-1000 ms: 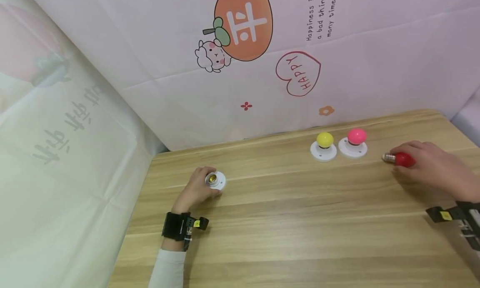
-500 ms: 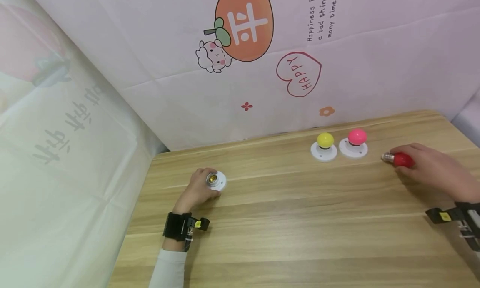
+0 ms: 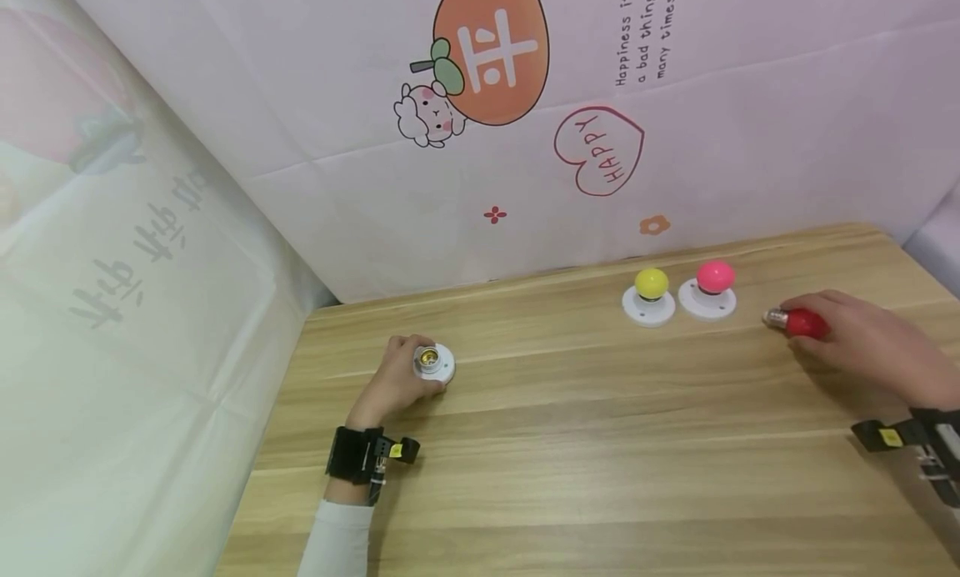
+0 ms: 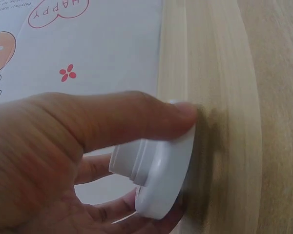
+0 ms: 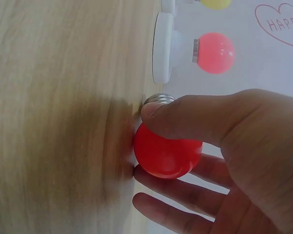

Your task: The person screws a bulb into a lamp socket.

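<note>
My left hand (image 3: 397,377) grips a white round lamp holder (image 4: 158,178) by its base, thumb on one side and fingers on the other. Its brass-coloured socket (image 3: 429,358) faces up with no bulb in it. At the right, my right hand (image 3: 862,335) holds a red light bulb (image 5: 168,151) between thumb and fingers. The bulb lies on its side at the tabletop, its silver screw cap (image 3: 777,318) pointing left. Left of that hand, a pink bulb (image 3: 716,277) and a yellow bulb (image 3: 652,283) stand upright in their own white holders.
The wooden table (image 3: 570,460) spreads between the hands. A printed white cloth (image 3: 360,202) hangs along its back edge, and another pale cloth (image 3: 135,377) hangs at the left. A black wrist camera strap (image 3: 352,454) sits on the left wrist.
Both hands keep their holds and stay almost in place. The whole head view has shifted down very slightly.
</note>
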Demonstrator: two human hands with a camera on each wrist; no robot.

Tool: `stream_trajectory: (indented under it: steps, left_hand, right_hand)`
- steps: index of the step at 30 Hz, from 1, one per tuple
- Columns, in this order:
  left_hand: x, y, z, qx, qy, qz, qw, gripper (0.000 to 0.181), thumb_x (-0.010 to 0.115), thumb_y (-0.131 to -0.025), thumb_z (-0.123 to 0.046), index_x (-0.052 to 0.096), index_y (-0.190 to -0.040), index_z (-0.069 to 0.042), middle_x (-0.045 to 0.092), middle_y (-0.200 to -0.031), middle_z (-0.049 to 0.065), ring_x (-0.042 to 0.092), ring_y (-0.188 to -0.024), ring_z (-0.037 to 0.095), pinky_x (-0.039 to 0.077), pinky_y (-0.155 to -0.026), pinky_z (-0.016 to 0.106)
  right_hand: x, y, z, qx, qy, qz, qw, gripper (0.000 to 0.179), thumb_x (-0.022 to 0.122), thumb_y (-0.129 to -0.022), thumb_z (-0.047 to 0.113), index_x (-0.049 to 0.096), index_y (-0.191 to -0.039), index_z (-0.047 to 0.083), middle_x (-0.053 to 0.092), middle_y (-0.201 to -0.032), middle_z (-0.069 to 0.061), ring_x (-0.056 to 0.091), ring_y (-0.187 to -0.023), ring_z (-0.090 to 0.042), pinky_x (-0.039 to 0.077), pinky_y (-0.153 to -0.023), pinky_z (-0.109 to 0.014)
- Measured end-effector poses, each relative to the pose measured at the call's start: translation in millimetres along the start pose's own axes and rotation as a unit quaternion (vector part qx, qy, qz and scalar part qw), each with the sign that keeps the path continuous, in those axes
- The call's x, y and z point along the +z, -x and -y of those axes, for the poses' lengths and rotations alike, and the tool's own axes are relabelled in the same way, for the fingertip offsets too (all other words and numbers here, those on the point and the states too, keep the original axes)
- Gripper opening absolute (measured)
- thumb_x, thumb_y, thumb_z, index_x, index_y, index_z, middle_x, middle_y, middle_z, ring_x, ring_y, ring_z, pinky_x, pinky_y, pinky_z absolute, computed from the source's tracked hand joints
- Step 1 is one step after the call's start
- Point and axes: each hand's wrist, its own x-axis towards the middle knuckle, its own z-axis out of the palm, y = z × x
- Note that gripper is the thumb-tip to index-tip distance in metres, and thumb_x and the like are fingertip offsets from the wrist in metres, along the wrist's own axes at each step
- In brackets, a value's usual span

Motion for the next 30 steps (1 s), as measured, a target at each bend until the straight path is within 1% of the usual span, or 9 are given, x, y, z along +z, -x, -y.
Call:
stream_trajectory:
  steps: [3, 7, 10, 13, 15, 18, 22, 26, 30]
  left_hand:
    - [0.6, -0.4, -0.3, 0.006, 0.005, 0.000, 1.0000, 0.072, 0.085, -0.071, -0.025, 0.049, -0.132, -0.014, 0.037, -0.131, 0.015, 0.047, -0.111, 0.030, 0.046, -0.098, 0.049]
    - [3.0, -0.6, -1.0, 0.010, 0.009, 0.007, 0.9999, 0.082, 0.086, -0.070, -0.027, 0.045, -0.139, -0.010, 0.035, -0.132, 0.015, 0.048, -0.111, 0.030, 0.046, -0.098, 0.048]
    - [5.1, -0.2, -2.5, 0.008, 0.012, 0.009, 0.9999, 0.087, 0.086, -0.069, -0.028, 0.043, -0.142, -0.007, 0.032, -0.134, 0.016, 0.048, -0.112, 0.030, 0.047, -0.097, 0.048]
    - [5.9, 0.2, -4.3, 0.002, 0.023, 0.003, 0.9997, 0.088, 0.087, -0.068, -0.027, 0.043, -0.141, -0.005, 0.030, -0.134, 0.016, 0.048, -0.111, 0.030, 0.047, -0.096, 0.049]
    - [5.7, 0.2, -4.8, 0.000, 0.035, -0.004, 0.9994, 0.087, 0.087, -0.067, -0.025, 0.043, -0.139, -0.006, 0.033, -0.131, 0.015, 0.049, -0.110, 0.030, 0.048, -0.096, 0.049]
    - [5.6, -0.3, -3.9, 0.002, 0.057, -0.010, 0.9983, 0.086, 0.088, -0.066, -0.021, 0.041, -0.137, -0.007, 0.043, -0.126, 0.013, 0.051, -0.108, 0.028, 0.048, -0.096, 0.048]
    - [5.5, -1.0, -3.0, 0.008, 0.081, -0.006, 0.9967, 0.090, 0.088, -0.066, -0.018, 0.037, -0.140, -0.008, 0.054, -0.121, 0.009, 0.054, -0.108, 0.025, 0.047, -0.097, 0.046]
    - [4.7, -0.3, -4.2, 0.010, 0.099, -0.005, 0.9951, 0.090, 0.086, -0.068, -0.018, 0.034, -0.141, -0.009, 0.056, -0.121, 0.010, 0.055, -0.109, 0.025, 0.047, -0.098, 0.047]
    - [4.0, -0.6, -6.1, 0.006, 0.123, -0.015, 0.9923, 0.085, 0.083, -0.072, -0.012, 0.034, -0.141, -0.009, 0.055, -0.124, 0.012, 0.053, -0.112, 0.027, 0.044, -0.100, 0.049]
  right_hand:
    - [0.3, 0.3, -0.4, -0.001, 0.000, -0.002, 1.0000, 0.046, 0.074, -0.081, 0.018, 0.059, -0.118, -0.004, 0.060, -0.110, -0.032, 0.058, -0.096, -0.046, 0.051, -0.074, -0.067]
    - [0.1, 0.8, 0.6, 0.000, 0.000, -0.004, 1.0000, 0.045, 0.075, -0.081, 0.019, 0.060, -0.118, -0.003, 0.060, -0.111, -0.032, 0.058, -0.097, -0.044, 0.051, -0.075, -0.066]
    - [-0.9, 1.4, 2.7, -0.001, 0.000, -0.006, 1.0000, 0.045, 0.075, -0.081, 0.019, 0.061, -0.118, -0.003, 0.060, -0.111, -0.031, 0.058, -0.098, -0.044, 0.051, -0.075, -0.066]
    - [-2.0, 1.9, 4.4, -0.003, 0.002, -0.010, 0.9999, 0.046, 0.075, -0.081, 0.020, 0.061, -0.118, -0.002, 0.061, -0.111, -0.031, 0.058, -0.097, -0.044, 0.051, -0.075, -0.066]
    - [-2.4, 1.9, 5.4, -0.002, 0.002, -0.011, 0.9999, 0.046, 0.075, -0.081, 0.021, 0.061, -0.119, -0.002, 0.061, -0.111, -0.031, 0.058, -0.097, -0.043, 0.051, -0.075, -0.066]
    - [-2.5, 1.3, 7.0, 0.002, 0.001, -0.006, 1.0000, 0.047, 0.075, -0.082, 0.022, 0.060, -0.119, -0.003, 0.061, -0.112, -0.031, 0.058, -0.096, -0.043, 0.051, -0.075, -0.066]
    - [-3.0, 0.4, 8.6, 0.007, -0.004, 0.004, 1.0000, 0.047, 0.074, -0.083, 0.024, 0.060, -0.120, -0.003, 0.060, -0.113, -0.032, 0.057, -0.097, -0.044, 0.051, -0.075, -0.066]
    - [-3.3, 0.2, 10.6, 0.009, -0.006, 0.006, 0.9999, 0.047, 0.074, -0.084, 0.025, 0.060, -0.119, -0.003, 0.060, -0.113, -0.032, 0.057, -0.096, -0.044, 0.051, -0.075, -0.066]
    - [-3.8, 0.1, 12.8, 0.005, -0.008, 0.002, 1.0000, 0.046, 0.074, -0.083, 0.024, 0.061, -0.118, -0.002, 0.061, -0.111, -0.030, 0.058, -0.095, -0.042, 0.053, -0.074, -0.064]
